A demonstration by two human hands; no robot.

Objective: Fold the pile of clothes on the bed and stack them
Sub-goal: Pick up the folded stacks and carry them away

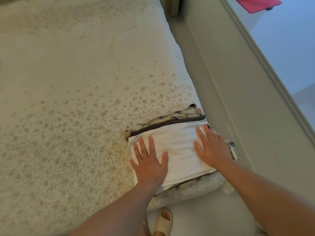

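A stack of folded clothes sits at the near right corner of the bed (68,82). A folded white garment (179,147) lies on top. Under it a dark brown piece (170,124) and a plaid one (177,114) show at the far edge. My left hand (150,160) rests flat on the white garment's left part, fingers spread. My right hand (211,147) lies flat on its right part, fingers spread too. Neither hand grips anything. No loose clothes show elsewhere on the bed.
The bedspread is cream with a small tan print. A pale bed frame rail (221,82) runs along the right side, close to the stack. A pink object (257,3) lies at the top right. My foot in a cream slipper (163,220) stands on the floor below.
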